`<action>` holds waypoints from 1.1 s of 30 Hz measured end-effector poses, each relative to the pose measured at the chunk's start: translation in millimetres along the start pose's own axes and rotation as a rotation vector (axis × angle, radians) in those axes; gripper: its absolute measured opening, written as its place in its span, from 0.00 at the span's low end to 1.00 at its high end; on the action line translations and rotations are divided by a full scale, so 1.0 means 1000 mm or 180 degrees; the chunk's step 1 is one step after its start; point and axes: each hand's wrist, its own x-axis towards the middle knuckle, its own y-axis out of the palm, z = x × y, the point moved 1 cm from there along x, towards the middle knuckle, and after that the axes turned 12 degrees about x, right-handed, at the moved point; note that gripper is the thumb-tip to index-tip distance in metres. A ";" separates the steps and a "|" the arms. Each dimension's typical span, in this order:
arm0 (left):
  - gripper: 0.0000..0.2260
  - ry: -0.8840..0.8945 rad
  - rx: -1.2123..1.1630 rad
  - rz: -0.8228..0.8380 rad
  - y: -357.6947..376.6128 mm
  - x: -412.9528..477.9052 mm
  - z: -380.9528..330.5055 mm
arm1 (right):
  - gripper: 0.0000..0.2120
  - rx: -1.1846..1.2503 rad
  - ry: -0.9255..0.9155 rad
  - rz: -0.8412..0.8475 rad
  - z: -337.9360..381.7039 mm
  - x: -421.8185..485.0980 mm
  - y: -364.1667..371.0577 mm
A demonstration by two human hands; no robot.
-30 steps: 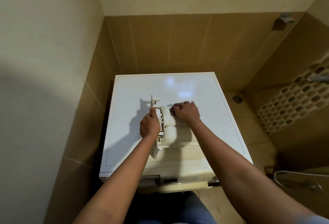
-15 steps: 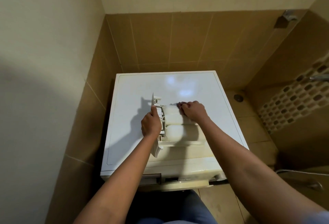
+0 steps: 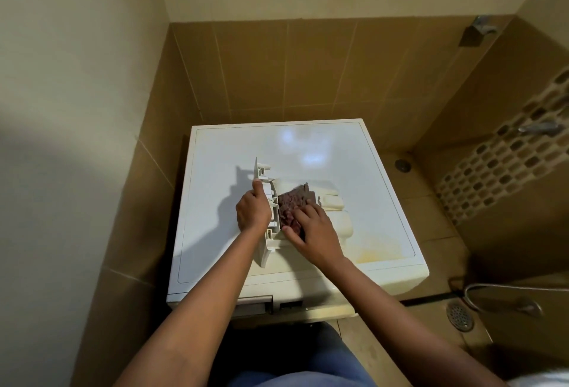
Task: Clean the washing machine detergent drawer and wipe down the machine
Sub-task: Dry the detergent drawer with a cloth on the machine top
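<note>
The detergent drawer (image 3: 331,199) lies out of its slot on the flat top of the washing machine (image 3: 308,146), toward the near left part of the lid, with its front panel standing on edge at the left. The left hand (image 3: 252,212) grips that front panel, fingers (image 3: 246,220) curled round it and the thumb lying up along its edge. A dark reddish-brown cloth (image 3: 294,200) is spread over the drawer's compartments just right of the panel. The right hand (image 3: 317,232) rests on the near part of the cloth, its fingers spread and fairly straight, pressing it down onto the drawer rather than clutching it. A yellowish stain (image 3: 378,252) shows on the lid near the front right corner. The machine stands in a corner of brown wall tiles (image 3: 277,72), with a mosaic strip (image 3: 508,165) and a tap (image 3: 538,127) on the right wall. On the floor at the right lie a round drain (image 3: 459,315) and a metal hose (image 3: 498,287).
</note>
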 end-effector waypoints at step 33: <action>0.29 0.0135 -0.0070 0.0211 -0.010 -0.010 -0.003 | 0.20 -0.1001 -0.1142 -0.0259 -0.021 -0.044 -0.001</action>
